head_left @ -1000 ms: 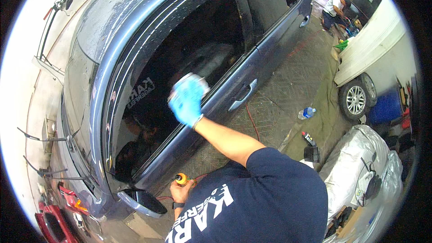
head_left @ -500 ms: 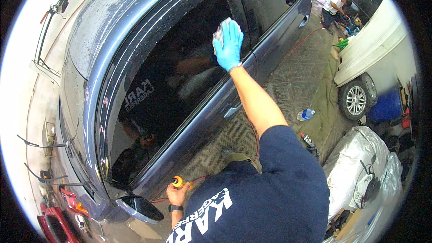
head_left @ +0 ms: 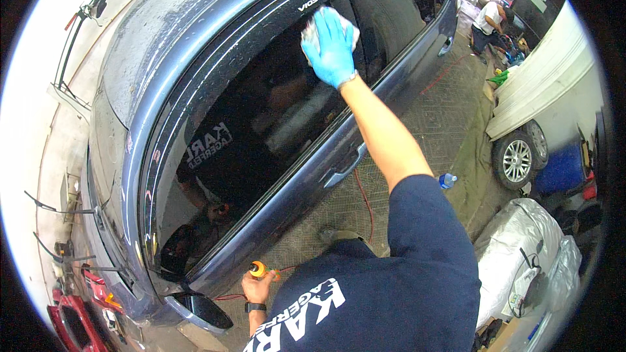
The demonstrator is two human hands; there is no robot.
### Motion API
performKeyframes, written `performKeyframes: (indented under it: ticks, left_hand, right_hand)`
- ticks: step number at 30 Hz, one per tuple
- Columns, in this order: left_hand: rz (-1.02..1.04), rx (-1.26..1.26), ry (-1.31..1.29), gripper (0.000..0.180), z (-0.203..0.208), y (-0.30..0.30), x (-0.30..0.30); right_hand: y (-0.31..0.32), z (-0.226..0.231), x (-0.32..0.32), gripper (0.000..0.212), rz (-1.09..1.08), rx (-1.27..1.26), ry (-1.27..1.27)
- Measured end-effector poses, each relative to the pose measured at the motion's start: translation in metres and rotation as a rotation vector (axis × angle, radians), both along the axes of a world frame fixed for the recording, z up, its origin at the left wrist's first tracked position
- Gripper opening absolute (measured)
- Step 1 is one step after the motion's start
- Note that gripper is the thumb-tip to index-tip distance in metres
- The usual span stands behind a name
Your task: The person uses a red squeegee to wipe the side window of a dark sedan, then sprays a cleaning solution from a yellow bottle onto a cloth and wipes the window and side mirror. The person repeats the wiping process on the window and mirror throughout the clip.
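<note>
My right hand (head_left: 333, 52), in a blue glove, lies with its fingers spread over a whitish cloth (head_left: 354, 34). It presses the cloth against the upper rear part of a dark car side window (head_left: 261, 101), just under the black window visor (head_left: 225, 49). Low in the view, my bare left hand (head_left: 257, 289) is closed around a small yellow-orange bottle (head_left: 259, 268) beside the car door. Most of the bottle's body is hidden by that hand and my dark shirt. A dark watch is on the left wrist.
The grey-blue car's side mirror (head_left: 199, 309) juts out near my left hand, and a door handle (head_left: 345, 168) sits below my right arm. A red hose (head_left: 365, 205) runs over the floor mat. Wheels (head_left: 516, 160) and a silver cover (head_left: 515, 248) are at right. Another person (head_left: 490, 23) crouches far off.
My right hand has slid the cloth up the glass, closer to the visor. My left hand still holds the bottle in about the same place. The view has shifted slightly.
</note>
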State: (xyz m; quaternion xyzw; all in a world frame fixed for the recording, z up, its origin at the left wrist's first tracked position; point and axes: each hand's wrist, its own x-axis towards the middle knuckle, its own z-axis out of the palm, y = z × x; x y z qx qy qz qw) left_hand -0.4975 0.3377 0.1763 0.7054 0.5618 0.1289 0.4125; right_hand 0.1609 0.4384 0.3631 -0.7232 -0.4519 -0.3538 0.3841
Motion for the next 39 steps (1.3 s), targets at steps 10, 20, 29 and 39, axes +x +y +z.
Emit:
performKeyframes:
  ticks: [10, 20, 29, 39]
  left_hand:
    - [0.069, -0.040, -0.079, 0.042, -0.005, -0.010, -0.006]
    - [0.101, -0.058, -0.043, 0.051, -0.018, -0.022, -0.065]
    - [0.180, -0.114, -0.097, 0.047, 0.014, -0.037, -0.115]
    - [0.212, -0.107, -0.118, 0.045, -0.028, -0.067, -0.176]
  right_hand:
    - [0.029, 0.055, 0.029, 0.063, -0.191, -0.285, -0.090]
    - [0.058, 0.031, -0.252, 0.066, -0.015, -0.203, -0.065]
    - [0.080, -0.052, -0.534, 0.050, 0.590, -0.224, -0.031]
    - [0.081, -0.131, -0.712, 0.040, 1.085, -0.268, 0.057]
